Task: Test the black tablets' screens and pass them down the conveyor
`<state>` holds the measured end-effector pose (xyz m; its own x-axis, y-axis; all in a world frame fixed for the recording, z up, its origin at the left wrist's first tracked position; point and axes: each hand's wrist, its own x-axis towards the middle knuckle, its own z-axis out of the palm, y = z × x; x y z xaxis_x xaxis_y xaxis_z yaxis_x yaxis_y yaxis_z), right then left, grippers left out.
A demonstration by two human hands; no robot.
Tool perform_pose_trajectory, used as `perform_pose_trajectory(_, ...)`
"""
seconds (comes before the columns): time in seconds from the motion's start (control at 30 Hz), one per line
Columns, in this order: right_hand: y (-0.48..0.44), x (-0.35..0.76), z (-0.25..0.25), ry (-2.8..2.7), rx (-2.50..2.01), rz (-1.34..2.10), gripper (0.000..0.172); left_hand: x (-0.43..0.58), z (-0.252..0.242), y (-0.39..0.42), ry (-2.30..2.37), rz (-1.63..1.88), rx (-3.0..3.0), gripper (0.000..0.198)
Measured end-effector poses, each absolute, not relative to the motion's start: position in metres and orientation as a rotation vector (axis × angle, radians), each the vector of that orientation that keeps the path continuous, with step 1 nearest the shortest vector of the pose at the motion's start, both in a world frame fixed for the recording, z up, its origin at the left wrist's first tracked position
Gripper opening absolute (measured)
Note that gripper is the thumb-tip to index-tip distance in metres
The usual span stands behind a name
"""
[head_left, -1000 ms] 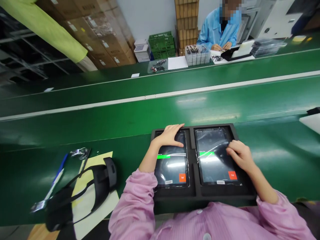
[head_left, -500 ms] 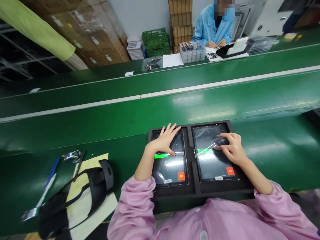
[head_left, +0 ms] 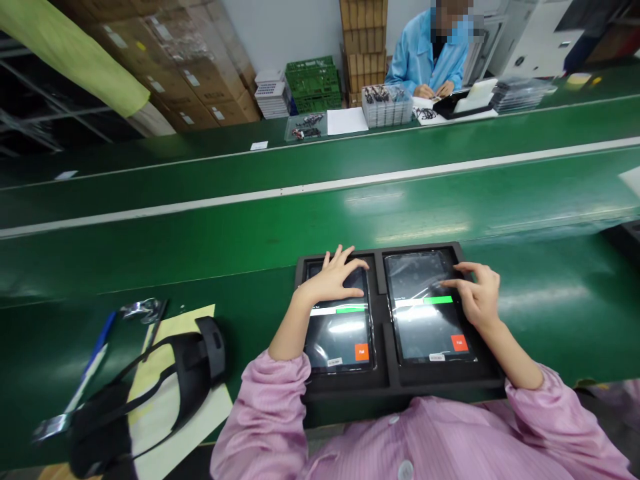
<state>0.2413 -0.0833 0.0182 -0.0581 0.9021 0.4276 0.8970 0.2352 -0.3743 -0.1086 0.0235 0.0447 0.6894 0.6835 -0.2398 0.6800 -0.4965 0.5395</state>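
Observation:
Two tablets lie screen up, side by side in a black foam tray (head_left: 383,347). Over the upper part of the left tablet (head_left: 340,340) is my left hand (head_left: 333,280), fingers spread, holding nothing. My right hand (head_left: 477,290) hovers at the upper right edge of the right tablet (head_left: 425,333), thumb and forefinger apart with nothing between them. Each screen shows a white and green bar, the green at its right half, and a red or orange "Fail" square low on the right. Whether my fingertips touch the glass I cannot tell.
Left of the tray, a black strapped headset-like thing (head_left: 190,373) lies on yellow paper (head_left: 200,320), near a blue pen (head_left: 103,340). Beyond the green belt (head_left: 225,233), a person in a blue coat (head_left: 407,57) sits by a stack of clear trays (head_left: 387,107).
On both screens the green moved from the bar's left part to its right. My left thumb and forefinger shifted right; my right hand slid right toward the tablet's edge.

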Motion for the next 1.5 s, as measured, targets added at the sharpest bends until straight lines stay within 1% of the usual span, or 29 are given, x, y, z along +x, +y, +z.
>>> perform_pose_trajectory(0.03, -0.083, 0.241, 0.017, -1.83, -1.721, -0.031, 0.044, -0.107, 0.046, 0.023, 1.035, 0.005, 2.288, 0.051)
perform_pose_trajectory(0.07, -0.082, 0.242, 0.015, -1.741, -1.808, -0.06, 0.042, -0.104, 0.046, 0.022, 1.027, -0.008, 2.296, 0.041)
perform_pose_trajectory(0.1, -0.082, 0.242, 0.013, -1.679, -1.892, -0.074, 0.038, -0.102, 0.047, 0.022, 1.023, -0.03, 2.306, 0.036)
perform_pose_trajectory(0.17, -0.08, 0.242, 0.008, -1.633, -2.019, -0.073, 0.029, -0.096, 0.048, 0.019, 1.035, -0.074, 2.318, 0.033)
perform_pose_trajectory(0.23, -0.078, 0.242, 0.004, -1.646, -2.076, -0.058, 0.024, -0.091, 0.049, 0.016, 1.054, -0.096, 2.328, 0.033)
perform_pose_trajectory(0.43, -0.076, 0.245, -0.001, -1.661, -2.176, 0.042, 0.026, -0.083, 0.055, 0.012, 1.087, -0.156, 2.351, 0.026)
perform_pose_trajectory(0.57, -0.075, 0.245, -0.003, -1.676, -2.181, 0.029, 0.028, -0.085, 0.055, 0.014, 1.107, -0.165, 2.403, 0.022)
perform_pose_trajectory(0.83, -0.071, 0.248, -0.013, -1.737, -2.134, 0.007, 0.043, -0.081, 0.055, 0.01, 1.229, -0.171, 2.532, 0.034)
perform_pose_trajectory(1.03, -0.067, 0.256, -0.018, -1.738, -2.09, 0.016, 0.043, -0.071, 0.061, 0.012, 1.288, -0.238, 2.552, 0.035)
perform_pose_trajectory(1.13, -0.071, 0.254, -0.013, -1.761, -2.046, -0.051, 0.042, -0.09, 0.07, 0.009, 1.282, -0.238, 2.46, 0.042)
perform_pose_trajectory(1.23, -0.087, 0.242, 0.0, -1.916, -1.93, -0.127, 0.038, -0.121, 0.079, -0.017, 1.608, -0.187, 2.317, 0.047)
perform_pose_trajectory(1.33, -0.108, 0.22, 0.014, -2.285, -1.613, -0.068, 0.031, -0.141, 0.077, -0.065, 1.937, -0.124, 2.239, 0.045)
perform_pose_trajectory(1.43, -0.121, 0.199, 0.021, -2.555, -1.312, 0.05, 0.035, -0.135, 0.059, -0.113, 2.104, -0.043, 2.119, 0.048)
perform_pose_trajectory(1.5, -0.122, 0.193, 0.024, -2.619, -1.22, 0.093, 0.037, -0.12, 0.045, -0.135, 2.236, 0.014, 2.04, 0.05)
